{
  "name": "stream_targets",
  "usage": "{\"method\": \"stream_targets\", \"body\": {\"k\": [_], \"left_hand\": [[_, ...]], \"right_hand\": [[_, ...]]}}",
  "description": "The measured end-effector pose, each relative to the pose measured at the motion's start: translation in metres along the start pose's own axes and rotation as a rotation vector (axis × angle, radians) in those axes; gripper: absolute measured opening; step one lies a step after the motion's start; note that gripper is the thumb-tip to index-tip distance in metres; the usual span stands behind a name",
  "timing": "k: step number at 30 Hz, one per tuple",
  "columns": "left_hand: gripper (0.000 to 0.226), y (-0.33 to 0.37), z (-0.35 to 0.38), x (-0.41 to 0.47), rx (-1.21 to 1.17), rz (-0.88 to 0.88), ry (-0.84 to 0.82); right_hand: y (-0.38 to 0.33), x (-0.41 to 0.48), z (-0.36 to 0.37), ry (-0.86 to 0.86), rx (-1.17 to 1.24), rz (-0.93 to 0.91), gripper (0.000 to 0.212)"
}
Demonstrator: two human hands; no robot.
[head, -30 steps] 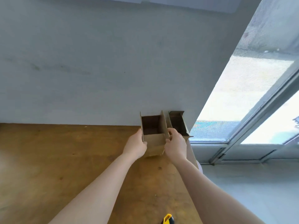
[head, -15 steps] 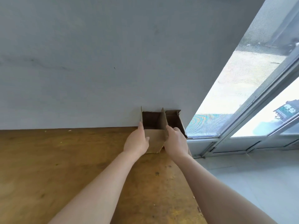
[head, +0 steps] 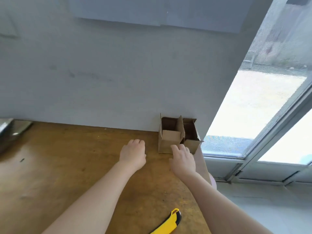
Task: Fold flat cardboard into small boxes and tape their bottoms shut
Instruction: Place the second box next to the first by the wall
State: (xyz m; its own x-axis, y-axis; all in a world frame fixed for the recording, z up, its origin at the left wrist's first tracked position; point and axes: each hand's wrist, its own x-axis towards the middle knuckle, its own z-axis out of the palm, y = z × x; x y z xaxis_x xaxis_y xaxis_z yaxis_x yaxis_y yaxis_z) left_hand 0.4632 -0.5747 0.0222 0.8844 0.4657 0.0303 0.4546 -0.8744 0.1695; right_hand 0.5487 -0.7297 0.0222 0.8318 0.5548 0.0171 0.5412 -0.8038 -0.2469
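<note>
Two small brown cardboard boxes stand side by side against the wall at the far right corner of the wooden table (head: 67,166), tops open with flaps up. The left box (head: 168,141) sits just ahead of my right hand (head: 183,160), whose spread fingertips are at its front face, holding nothing. The right box (head: 191,137) stands at the table's edge. My left hand (head: 133,153) hovers over the tabletop to the left of the boxes, apart from them, fingers curled down loosely and empty.
A yellow utility knife (head: 168,223) lies near the table's front edge. A metal object (head: 11,130) sits at the far left against the grey wall. The table's right edge drops off beside a large window (head: 253,115).
Both hands have let go of the left box and drawn back toward me. The box now stands on the table against the wall beside the other one.
</note>
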Motion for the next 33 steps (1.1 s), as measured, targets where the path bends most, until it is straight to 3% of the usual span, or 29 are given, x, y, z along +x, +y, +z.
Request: {"method": "stream_targets", "body": {"k": [6,19,25,33], "left_hand": [[0.027,-0.035,-0.024,-0.104,0.138,-0.112,0.039],[0.032,-0.171,-0.069,-0.279,0.151,-0.495,0.029],[0.033,-0.260,-0.083,-0.331,0.155,-0.602,-0.021],[0.027,-0.380,-0.103,-0.370,0.211,-0.550,-0.032]], "right_hand": [[-0.038,-0.068,0.007,-0.061,-0.058,-0.241,0.040],[-0.206,-0.163,0.035,-0.109,-0.193,-0.662,0.044],[-0.308,-0.191,0.063,-0.119,-0.218,-0.750,0.045],[-0.427,-0.211,0.099,-0.136,-0.215,-0.763,0.043]]}}
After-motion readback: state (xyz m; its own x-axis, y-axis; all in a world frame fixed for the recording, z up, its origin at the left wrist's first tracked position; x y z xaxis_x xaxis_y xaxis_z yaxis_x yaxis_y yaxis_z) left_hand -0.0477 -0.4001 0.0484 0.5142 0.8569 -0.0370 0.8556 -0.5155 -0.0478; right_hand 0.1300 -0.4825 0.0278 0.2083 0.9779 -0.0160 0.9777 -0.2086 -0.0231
